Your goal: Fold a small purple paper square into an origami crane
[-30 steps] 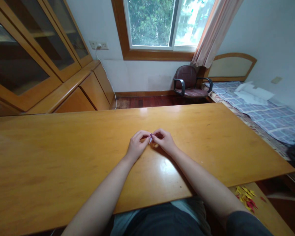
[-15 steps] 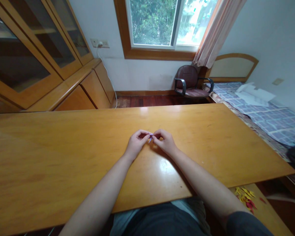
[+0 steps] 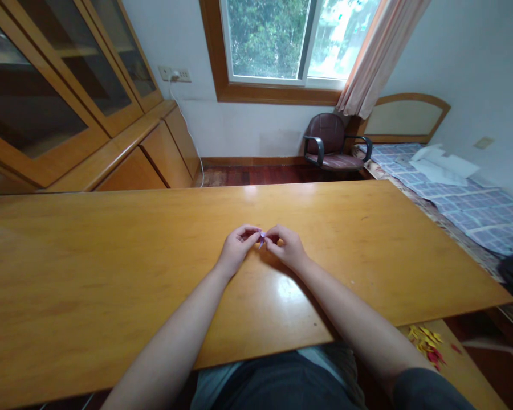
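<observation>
Between my fingertips is a small purple folded piece (image 3: 262, 238), perhaps paper, with a pointed end hanging downward. My left hand (image 3: 238, 246) pinches it from the left side with thumb and forefinger. From the right, my right hand (image 3: 285, 246) grips it in a similar pinch. Both hands are just over the middle of the wooden table (image 3: 111, 273), their fingertips almost meeting. Much of the purple piece is hidden behind the fingers, so its full shape cannot be made out.
Yellow and red small pieces (image 3: 427, 344) lie in a pile on a lower wooden surface at the right. Beyond the table stand a brown armchair (image 3: 331, 142), a bed with a checked cover (image 3: 474, 210) and a glass-door cabinet (image 3: 123, 131).
My hands stay in place on the purple piece. Its visible part has shifted very slightly between the fingertips.
</observation>
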`<act>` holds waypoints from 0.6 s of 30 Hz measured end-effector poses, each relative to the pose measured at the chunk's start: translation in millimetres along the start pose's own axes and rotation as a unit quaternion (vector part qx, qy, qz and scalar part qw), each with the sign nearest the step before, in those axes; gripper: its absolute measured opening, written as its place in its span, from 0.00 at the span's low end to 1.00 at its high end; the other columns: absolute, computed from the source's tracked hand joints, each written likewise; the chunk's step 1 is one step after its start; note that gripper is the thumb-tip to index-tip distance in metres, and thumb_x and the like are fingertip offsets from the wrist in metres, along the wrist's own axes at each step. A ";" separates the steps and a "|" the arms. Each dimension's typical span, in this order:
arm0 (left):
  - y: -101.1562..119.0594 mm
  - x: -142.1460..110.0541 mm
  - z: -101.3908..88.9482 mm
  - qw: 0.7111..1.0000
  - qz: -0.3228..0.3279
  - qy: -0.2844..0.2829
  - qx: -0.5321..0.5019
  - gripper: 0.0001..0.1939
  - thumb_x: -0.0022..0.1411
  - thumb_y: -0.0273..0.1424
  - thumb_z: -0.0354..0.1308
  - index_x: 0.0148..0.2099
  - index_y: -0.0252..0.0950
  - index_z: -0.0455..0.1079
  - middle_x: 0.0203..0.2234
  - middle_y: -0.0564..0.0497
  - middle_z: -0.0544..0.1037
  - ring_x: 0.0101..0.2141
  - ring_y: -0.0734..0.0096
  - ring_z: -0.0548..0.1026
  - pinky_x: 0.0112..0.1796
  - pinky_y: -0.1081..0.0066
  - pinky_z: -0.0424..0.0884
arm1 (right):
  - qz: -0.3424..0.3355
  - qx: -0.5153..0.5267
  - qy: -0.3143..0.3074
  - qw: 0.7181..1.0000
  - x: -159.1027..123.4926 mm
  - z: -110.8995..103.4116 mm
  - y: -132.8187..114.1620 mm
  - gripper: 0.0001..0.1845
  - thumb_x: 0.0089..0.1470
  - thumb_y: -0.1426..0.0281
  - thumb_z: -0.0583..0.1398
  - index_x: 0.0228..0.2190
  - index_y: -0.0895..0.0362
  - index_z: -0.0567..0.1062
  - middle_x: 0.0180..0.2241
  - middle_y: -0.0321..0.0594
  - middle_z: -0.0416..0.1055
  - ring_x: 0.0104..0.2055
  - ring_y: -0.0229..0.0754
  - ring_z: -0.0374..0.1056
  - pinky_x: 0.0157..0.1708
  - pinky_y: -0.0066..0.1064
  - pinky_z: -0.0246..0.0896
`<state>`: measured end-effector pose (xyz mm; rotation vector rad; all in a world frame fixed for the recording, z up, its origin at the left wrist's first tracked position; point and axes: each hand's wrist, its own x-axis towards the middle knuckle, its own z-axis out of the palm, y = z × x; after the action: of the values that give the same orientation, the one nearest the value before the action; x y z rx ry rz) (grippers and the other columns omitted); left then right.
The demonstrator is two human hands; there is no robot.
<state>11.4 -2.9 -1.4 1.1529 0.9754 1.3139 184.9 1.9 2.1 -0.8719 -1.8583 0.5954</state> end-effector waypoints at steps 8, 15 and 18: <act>-0.3 -0.9 -0.3 1.000 -0.003 -0.007 -0.024 0.11 0.55 0.37 0.66 0.36 0.35 0.74 0.32 0.51 0.80 0.35 0.68 0.78 0.43 0.67 0.75 | -0.004 -0.003 -0.011 1.000 -1.8 -1.2 2.3 0.03 0.58 0.69 0.59 0.34 0.55 0.74 0.28 0.37 0.72 0.27 0.37 0.67 0.30 0.28 0.64; 0.9 -0.7 2.0 0.999 -0.008 -0.006 -0.038 0.12 0.55 0.38 0.66 0.36 0.35 0.73 0.33 0.49 0.80 0.37 0.67 0.78 0.45 0.65 0.75 | 0.013 -0.005 -0.015 1.000 -1.3 -2.8 0.8 0.03 0.58 0.69 0.59 0.34 0.54 0.74 0.28 0.37 0.71 0.28 0.38 0.67 0.31 0.29 0.64; 0.5 -1.0 2.4 0.999 -0.011 -0.004 -0.038 0.13 0.55 0.38 0.66 0.37 0.34 0.73 0.34 0.49 0.80 0.37 0.67 0.78 0.45 0.64 0.75 | 0.014 -0.004 -0.022 1.000 -1.4 -2.9 1.8 0.03 0.58 0.69 0.59 0.35 0.54 0.74 0.29 0.38 0.71 0.29 0.38 0.67 0.31 0.30 0.65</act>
<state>13.5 -4.0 -0.6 1.0855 0.9228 1.3172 188.5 2.0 1.3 -0.8982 -1.8917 0.6283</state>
